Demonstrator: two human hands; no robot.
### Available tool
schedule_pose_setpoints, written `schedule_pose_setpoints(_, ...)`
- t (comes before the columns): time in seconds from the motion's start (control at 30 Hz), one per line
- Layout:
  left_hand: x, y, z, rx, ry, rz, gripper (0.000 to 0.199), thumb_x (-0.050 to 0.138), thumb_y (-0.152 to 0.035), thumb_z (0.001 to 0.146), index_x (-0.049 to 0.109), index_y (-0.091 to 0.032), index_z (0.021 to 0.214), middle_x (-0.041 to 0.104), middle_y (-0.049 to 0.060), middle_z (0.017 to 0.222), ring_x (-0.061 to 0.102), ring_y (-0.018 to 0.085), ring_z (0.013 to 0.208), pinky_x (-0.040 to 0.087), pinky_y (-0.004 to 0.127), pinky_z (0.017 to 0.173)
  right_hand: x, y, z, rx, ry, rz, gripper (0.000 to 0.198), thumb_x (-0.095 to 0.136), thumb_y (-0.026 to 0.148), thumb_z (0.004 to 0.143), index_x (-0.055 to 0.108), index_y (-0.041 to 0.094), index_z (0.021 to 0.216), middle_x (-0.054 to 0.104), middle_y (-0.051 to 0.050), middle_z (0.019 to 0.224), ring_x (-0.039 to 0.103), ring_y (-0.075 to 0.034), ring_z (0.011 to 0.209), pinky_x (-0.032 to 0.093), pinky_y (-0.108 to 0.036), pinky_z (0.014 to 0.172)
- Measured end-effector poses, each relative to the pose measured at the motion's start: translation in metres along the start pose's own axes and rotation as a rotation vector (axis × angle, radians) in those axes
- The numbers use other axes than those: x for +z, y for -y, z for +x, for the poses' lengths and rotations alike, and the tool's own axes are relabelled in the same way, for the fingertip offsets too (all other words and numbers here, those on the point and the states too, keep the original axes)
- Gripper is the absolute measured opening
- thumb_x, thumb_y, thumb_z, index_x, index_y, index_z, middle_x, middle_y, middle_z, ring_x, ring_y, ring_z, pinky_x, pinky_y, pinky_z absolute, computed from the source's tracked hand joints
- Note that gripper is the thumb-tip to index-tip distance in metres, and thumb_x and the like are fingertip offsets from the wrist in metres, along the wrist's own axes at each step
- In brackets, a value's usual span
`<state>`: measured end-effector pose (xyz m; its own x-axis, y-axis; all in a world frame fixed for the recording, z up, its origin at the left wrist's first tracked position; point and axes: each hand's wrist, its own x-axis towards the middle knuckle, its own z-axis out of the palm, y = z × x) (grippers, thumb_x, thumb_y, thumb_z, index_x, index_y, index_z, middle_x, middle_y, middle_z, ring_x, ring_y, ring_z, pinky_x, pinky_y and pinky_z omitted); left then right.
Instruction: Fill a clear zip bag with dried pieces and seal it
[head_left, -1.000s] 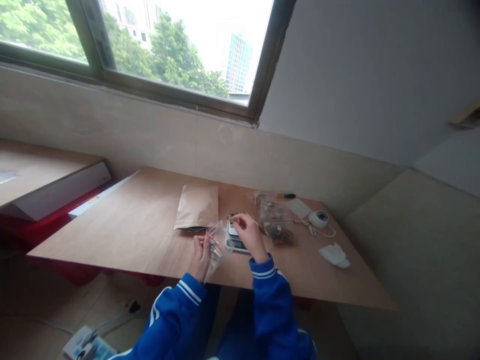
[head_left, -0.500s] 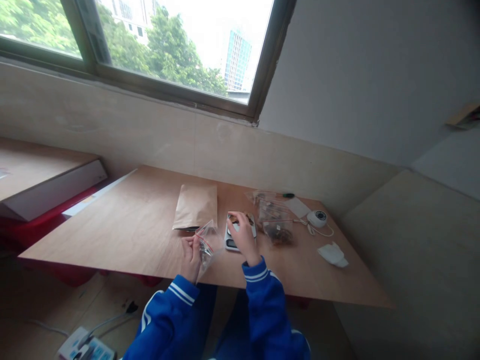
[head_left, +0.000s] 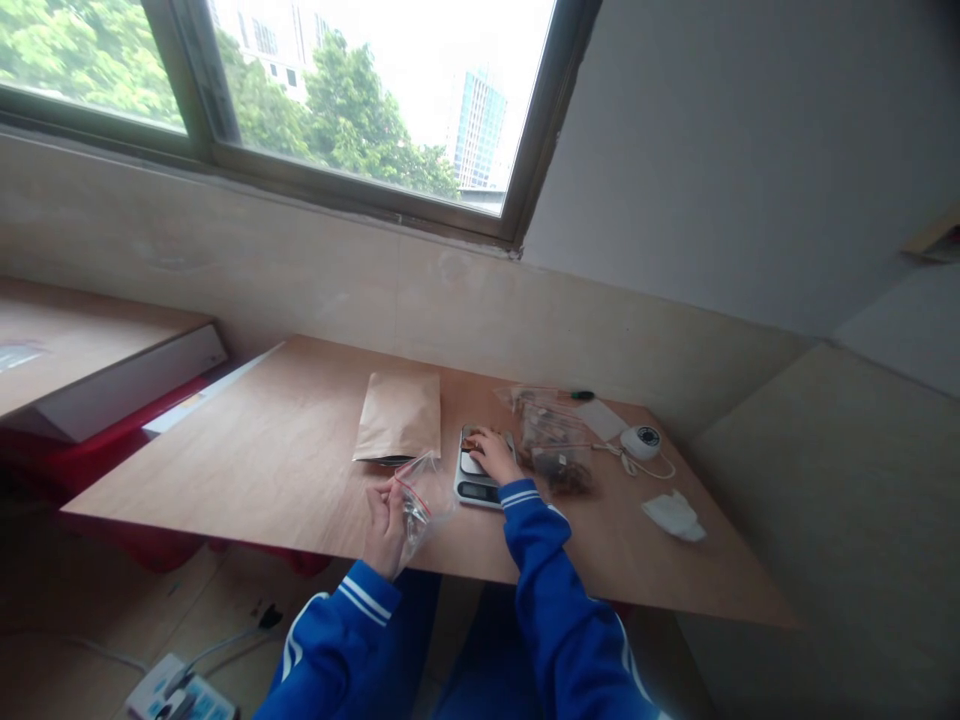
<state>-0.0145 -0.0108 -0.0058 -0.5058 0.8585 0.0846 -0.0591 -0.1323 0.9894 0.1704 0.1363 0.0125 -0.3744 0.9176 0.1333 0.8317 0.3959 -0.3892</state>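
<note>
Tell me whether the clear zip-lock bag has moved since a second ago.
Yes; the clear zip-lock bag has shifted left, away from the digital scale.

Glossy, creased clear plastic forms the bag [head_left: 420, 500], while the scale [head_left: 471, 464] shows smooth, plastic-looking surfaces. Matt brown paper faces the pouch [head_left: 400, 415]; smooth, dull-finished wood, the counter [head_left: 225, 460]. The sleeves [head_left: 555, 560] are soft matt cloth, the packets [head_left: 559, 430] shiny, wrinkled plastic.

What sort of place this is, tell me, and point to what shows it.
Probably a simple indoor workroom: a digital scale, filled clear bags and a brown pouch are laid out on a plain wooden table.
</note>
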Motion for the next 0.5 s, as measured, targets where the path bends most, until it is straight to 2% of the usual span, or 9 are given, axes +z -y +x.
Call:
schedule_pose_setpoints(0.1,0.0,0.0,0.001,-0.049,0.055,-0.027,0.036,0.045,-0.055,0.084,0.044,-0.02,0.093,0.061,0.006,0.077,0.063,0.022,0.062,0.053,0.04,0.058,0.002,0.0,-0.007,-0.039,-0.056,0.023,0.024,0.057,0.011,0.081,0.067,0.019,0.101,0.058,-0.009,0.116,0.055,-0.02,0.108,0.039,-0.036,0.099)
schedule_pose_setpoints(0.23,0.0,-0.006,-0.001,-0.046,0.06,0.026,0.037,0.045,-0.056,0.084,0.043,-0.019,0.09,0.062,0.009,0.081,0.064,0.025,0.068,0.054,0.045,0.064,0.007,0.0,-0.013,-0.089,-0.156,0.02,0.024,0.052,0.009,0.082,0.068,0.02,0.096,0.059,-0.007,0.107,0.055,-0.02,0.103,0.042,-0.038,0.097)
schedule_pose_setpoints(0.5,0.001,-0.005,-0.003,-0.126,0.054,-0.092,0.038,0.044,-0.056,0.083,0.04,-0.019,0.095,0.061,0.009,0.083,0.06,0.021,0.056,0.052,0.039,0.049,0.009,-0.002,-0.012,-0.059,-0.216,0.035,0.02,0.049,0.013,0.086,0.068,0.02,0.092,0.064,-0.007,0.104,0.058,-0.02,0.101,0.043,-0.037,0.096)
